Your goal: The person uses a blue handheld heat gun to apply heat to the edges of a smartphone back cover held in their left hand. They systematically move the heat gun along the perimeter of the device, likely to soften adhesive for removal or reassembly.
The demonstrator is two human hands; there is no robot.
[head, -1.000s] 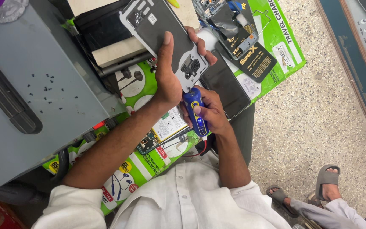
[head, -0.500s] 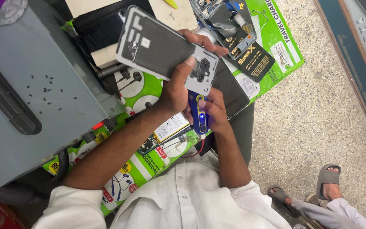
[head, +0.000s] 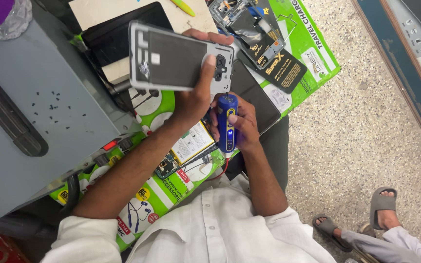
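Note:
My left hand holds a grey phone back cover, its inner side up and its camera cut-out to the right, lifted over the work surface. My right hand grips a blue electric screwdriver upright, its tip near the cover's camera end. Below the hands lies an opened phone with its battery and circuit board showing, on a green printed mat.
A grey metal box with several tiny black screws on top stands at the left. Another opened phone and black packets lie at the top. A second person's sandalled feet rest on the speckled floor at the lower right.
My left hand has lifted the back cover and turned it from tilted to lying nearly level. The blue screwdriver has risen slightly with my right hand.

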